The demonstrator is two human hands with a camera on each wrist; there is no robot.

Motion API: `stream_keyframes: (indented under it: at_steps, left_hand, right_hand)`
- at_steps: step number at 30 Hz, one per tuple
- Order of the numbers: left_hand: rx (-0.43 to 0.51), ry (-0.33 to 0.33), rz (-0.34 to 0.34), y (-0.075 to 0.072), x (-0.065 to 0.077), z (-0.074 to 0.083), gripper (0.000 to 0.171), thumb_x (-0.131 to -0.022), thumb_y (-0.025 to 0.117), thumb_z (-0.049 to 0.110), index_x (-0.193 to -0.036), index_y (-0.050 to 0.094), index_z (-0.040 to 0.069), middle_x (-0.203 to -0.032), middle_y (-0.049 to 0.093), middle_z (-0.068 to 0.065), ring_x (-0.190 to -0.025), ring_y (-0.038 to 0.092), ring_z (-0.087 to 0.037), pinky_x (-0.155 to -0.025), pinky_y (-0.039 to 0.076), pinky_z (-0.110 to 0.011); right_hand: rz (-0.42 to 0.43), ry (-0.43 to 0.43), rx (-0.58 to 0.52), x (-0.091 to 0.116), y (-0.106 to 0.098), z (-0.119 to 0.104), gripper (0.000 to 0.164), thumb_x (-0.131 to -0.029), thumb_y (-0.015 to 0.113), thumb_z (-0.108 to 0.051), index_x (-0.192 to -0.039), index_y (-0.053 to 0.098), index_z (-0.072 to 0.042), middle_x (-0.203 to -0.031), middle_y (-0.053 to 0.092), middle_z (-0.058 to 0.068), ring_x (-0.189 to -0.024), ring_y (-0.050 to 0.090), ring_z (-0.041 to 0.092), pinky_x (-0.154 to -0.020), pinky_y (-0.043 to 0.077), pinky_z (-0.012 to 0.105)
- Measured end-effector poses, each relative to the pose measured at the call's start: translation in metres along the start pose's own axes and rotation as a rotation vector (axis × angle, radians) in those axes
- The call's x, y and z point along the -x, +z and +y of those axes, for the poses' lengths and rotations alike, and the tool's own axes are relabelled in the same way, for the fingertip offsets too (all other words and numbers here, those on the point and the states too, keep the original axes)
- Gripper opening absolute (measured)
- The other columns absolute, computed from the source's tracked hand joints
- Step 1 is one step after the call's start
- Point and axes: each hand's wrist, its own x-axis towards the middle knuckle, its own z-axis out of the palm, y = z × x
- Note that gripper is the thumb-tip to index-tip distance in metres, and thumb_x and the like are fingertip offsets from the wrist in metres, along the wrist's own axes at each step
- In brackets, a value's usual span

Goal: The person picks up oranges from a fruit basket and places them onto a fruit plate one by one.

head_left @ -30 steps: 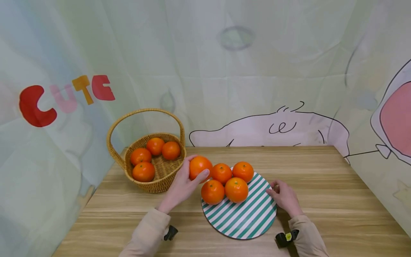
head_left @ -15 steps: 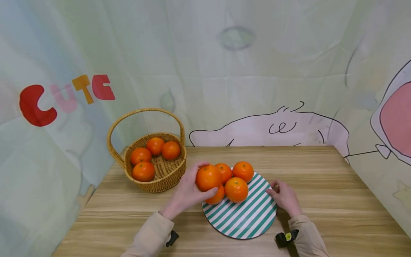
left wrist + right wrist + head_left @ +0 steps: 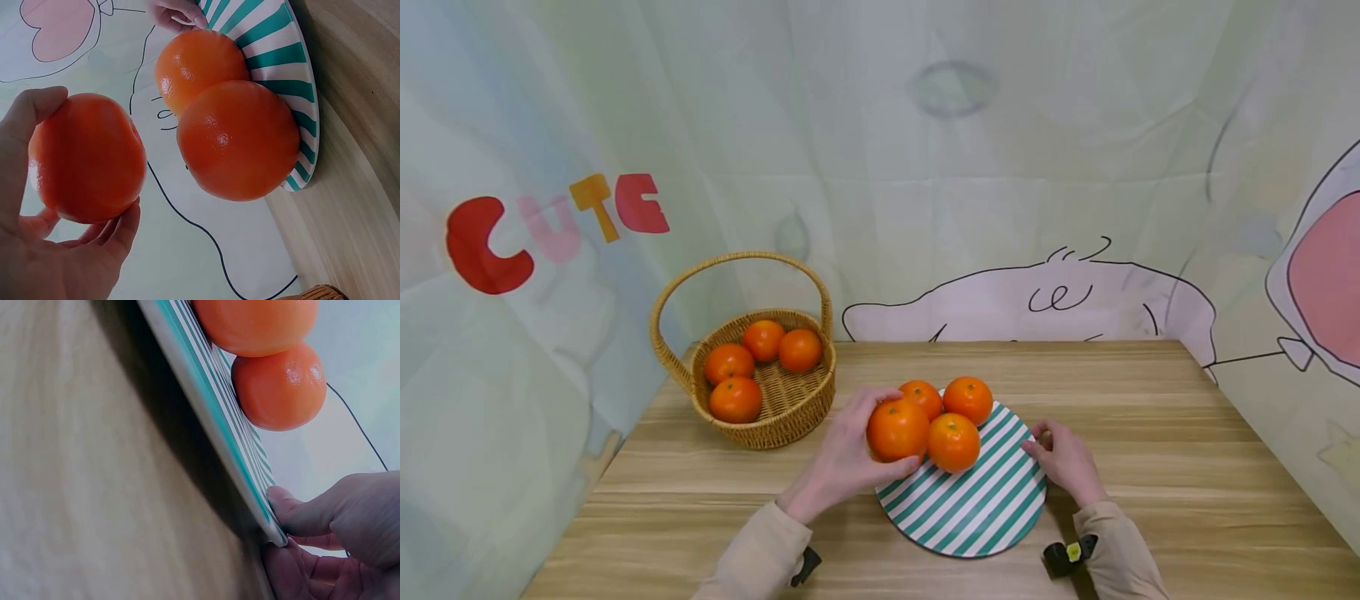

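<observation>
In the head view my left hand (image 3: pixel 842 458) grips an orange (image 3: pixel 898 430) between thumb and fingers, over the left side of a round green-and-white striped plate (image 3: pixel 977 525). Behind and beside it on the plate, 3 other oranges show, one being the front orange (image 3: pixel 954 443). The held orange hides the spot at the plate's front left. In the left wrist view, a gap separates the held orange (image 3: pixel 87 156) from an orange (image 3: pixel 237 140) on the plate. My right hand (image 3: pixel 1065 460) pinches the plate's right rim, thumb on top and fingers below, as the right wrist view shows.
A wicker basket (image 3: pixel 790 432) with a tall handle stands at the back left, several oranges inside. Wooden tabletop (image 3: pixel 1150 433) extends around the plate. A printed curtain (image 3: pixel 880 200) hangs behind the table's back edge.
My left hand has carried the orange right and toward me, from beside the basket to the plate's left side, covering an orange there. The right hand keeps its place.
</observation>
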Motion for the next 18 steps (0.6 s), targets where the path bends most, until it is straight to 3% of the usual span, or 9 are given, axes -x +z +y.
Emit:
stream_keyframes:
  at_steps: [5,18]
  left_hand:
    - [-0.004,-0.018,-0.029,0.0022,0.0021,0.0010,0.070,-0.072,0.088,0.028,-0.132,0.055,0.015,-0.131,0.056,-0.004,-0.116,0.060,-0.019,-0.098,0.053,-0.043]
    - [-0.042,0.041,-0.080,0.0104,0.0054,0.0017,0.072,-0.072,0.089,0.031,-0.133,0.055,0.016,-0.129,0.055,-0.001,-0.112,0.063,-0.018,-0.093,0.055,-0.040]
  right_hand:
    - [0.000,0.002,0.002,0.0001,-0.0001,-0.0004,0.025,-0.096,0.066,-0.015,-0.111,0.060,0.004,-0.081,0.058,0.011,-0.071,0.050,0.022,-0.062,0.036,0.030]
    - [0.005,-0.012,0.002,-0.0004,0.0002,0.0000,0.024,-0.096,0.066,-0.015,-0.109,0.060,0.004,-0.079,0.057,0.010,-0.070,0.050,0.021,-0.061,0.036,0.030]
